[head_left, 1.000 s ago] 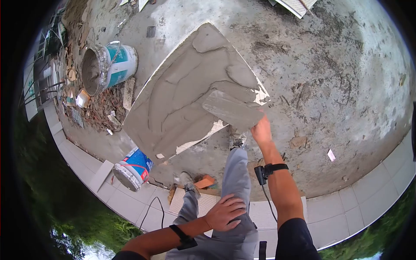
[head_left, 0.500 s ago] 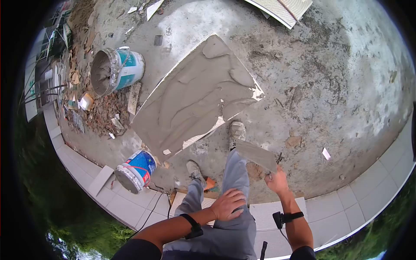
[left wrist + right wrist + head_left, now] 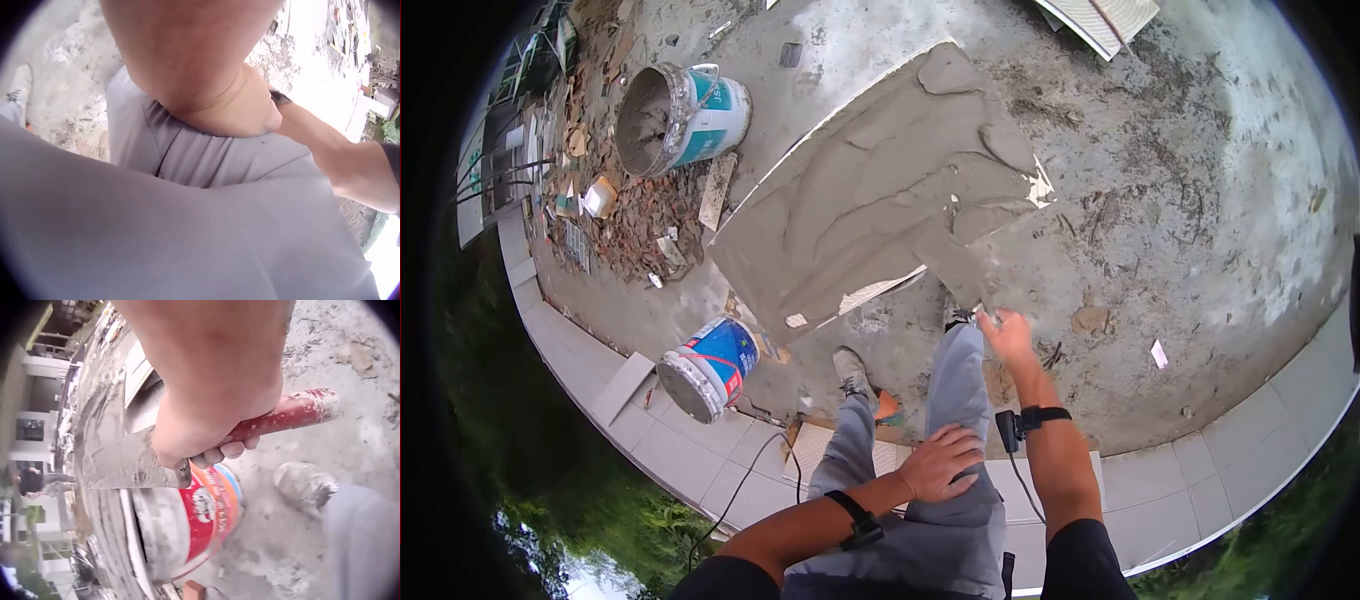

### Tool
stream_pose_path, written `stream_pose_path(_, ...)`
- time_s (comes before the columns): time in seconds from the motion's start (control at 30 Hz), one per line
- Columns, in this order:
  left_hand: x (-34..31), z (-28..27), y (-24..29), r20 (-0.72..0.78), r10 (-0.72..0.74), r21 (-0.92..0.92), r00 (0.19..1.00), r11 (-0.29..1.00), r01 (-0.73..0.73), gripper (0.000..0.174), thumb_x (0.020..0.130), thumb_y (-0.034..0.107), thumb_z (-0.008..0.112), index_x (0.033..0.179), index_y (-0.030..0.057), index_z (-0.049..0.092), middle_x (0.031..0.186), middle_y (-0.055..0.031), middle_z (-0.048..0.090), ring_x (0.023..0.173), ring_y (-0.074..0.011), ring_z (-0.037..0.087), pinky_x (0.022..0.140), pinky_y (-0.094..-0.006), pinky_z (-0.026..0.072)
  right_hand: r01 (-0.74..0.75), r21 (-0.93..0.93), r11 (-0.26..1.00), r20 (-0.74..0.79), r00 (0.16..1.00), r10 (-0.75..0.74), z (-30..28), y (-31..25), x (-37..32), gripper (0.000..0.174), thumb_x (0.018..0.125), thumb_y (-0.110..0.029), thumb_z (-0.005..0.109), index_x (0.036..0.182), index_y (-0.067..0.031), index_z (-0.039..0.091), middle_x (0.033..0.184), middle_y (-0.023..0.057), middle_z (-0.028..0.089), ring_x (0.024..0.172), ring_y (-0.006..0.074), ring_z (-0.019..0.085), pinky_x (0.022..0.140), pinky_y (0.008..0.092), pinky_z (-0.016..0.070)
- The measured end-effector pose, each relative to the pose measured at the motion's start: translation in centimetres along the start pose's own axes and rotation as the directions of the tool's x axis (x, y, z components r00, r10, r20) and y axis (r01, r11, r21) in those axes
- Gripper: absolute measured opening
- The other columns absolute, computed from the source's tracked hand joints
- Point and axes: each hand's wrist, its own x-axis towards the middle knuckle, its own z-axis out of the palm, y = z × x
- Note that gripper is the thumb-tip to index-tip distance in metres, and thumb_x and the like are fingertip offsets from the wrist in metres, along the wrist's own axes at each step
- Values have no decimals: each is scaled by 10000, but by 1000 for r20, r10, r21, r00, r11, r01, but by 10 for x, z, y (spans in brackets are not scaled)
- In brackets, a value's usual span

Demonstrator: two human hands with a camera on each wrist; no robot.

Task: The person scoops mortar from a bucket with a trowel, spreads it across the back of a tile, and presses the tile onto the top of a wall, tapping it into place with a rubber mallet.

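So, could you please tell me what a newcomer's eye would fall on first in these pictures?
First, the large board spread with grey mortar, in the upper middle of the head view. Next, the right hand, its fingers curled round a red-handled trowel by the board's near edge. Then, left of it, a white-and-teal bucket and, lower, a blue-and-red bucket.

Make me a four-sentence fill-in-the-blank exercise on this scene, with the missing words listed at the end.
1. The right hand grips the trowel by its ____ handle.
2. The left hand rests on the person's ____ leg.
3. Grey mortar covers most of the board, leaving ____ patches bare near its edge.
4. From the person's left shoe, the teal-and-white bucket stands ____ away than the blue-labelled bucket.

Missing words: red; right; white; farther.
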Motion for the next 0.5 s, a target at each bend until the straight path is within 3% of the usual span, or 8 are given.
stream_pose_path(0.1, 0, -5, 4, -8, -7, 30, 1000, 1000, 7, 412, 872, 298, 599, 1188, 34, 572, 1257, -140, 544, 1294, -324, 434, 1118, -479, 313, -57, -202, 978, 17, 998, 61, -27, 37, -53, 483, 836, -503, 650, 844, -24, 704, 784, 256, 662, 812, 449, 649, 740, 510, 519)
stream_pose_path(0.2, -8, -13, 6, -84, -25, 111, 996, 993, 35, 417, 897, 293, 591, 1236, 53, 558, 1270, -139, 547, 1292, -331, 439, 1085, -446, 363, -97, -296, 950, 33, 993, 112, -85, 31, -105, 496, 835, -498, 658, 883, -6, 692, 780, 260, 662, 831, 460, 646, 757, 517, 517)
stream_pose_path(0.27, -24, -20, 7, -95, -310, 104, 946, 942, 319, 437, 919, 309, 581, 1284, 73, 541, 1312, -138, 537, 1299, -331, 443, 1068, -447, 384, -25, -285, 958, 129, 990, 65, -126, 0, -136, 484, 852, -471, 650, 926, 7, 664, 792, 271, 661, 839, 468, 637, 745, 514, 516)
stream_pose_path(0.3, -34, -24, 1, -29, -381, 125, 924, 916, 382, 449, 922, 315, 580, 1302, 79, 533, 1328, -145, 538, 1290, -336, 458, 1063, -448, 391, -25, -303, 953, 117, 991, 63, -140, -16, -144, 484, 852, -471, 650, 926, 7, 664, 792, 271, 661, 839, 468, 637, 745, 514, 516)
stream_pose_path(0.4, -68, -37, -30, 35, -493, 149, 870, 863, 483, 471, 922, 339, 570, 1319, 88, 533, 1320, -156, 560, 1272, -345, 485, 1058, -459, 389, -9, -202, 979, -2, 1000, 9, -158, -56, -139, 457, 892, -425, 616, 923, 31, 620, 761, 252, 668, 752, 454, 654, 699, 496, 517)
stream_pose_path(0.47, -95, -49, -39, 45, -546, 147, 837, 832, 535, 481, 918, 356, 562, 1318, 91, 541, 1297, -159, 582, 1263, -350, 497, 1058, -469, 382, -87, 334, 939, -8, 995, 95, -150, -68, -117, 440, 929, -410, 579, 875, 27, 592, 691, 166, 643, 600, 332, 627, 588, 442, 497)
stream_pose_path(0.5, -105, -57, -44, -5, -562, 151, 827, 817, 556, 478, 918, 357, 570, 1310, 85, 547, 1293, -167, 591, 1239, -349, 521, 1051, -457, 399, -78, 328, 941, -8, 996, 85, -146, -83, -105, 440, 929, -410, 579, 875, 27, 592, 691, 166, 643, 600, 332, 627, 588, 442, 497)
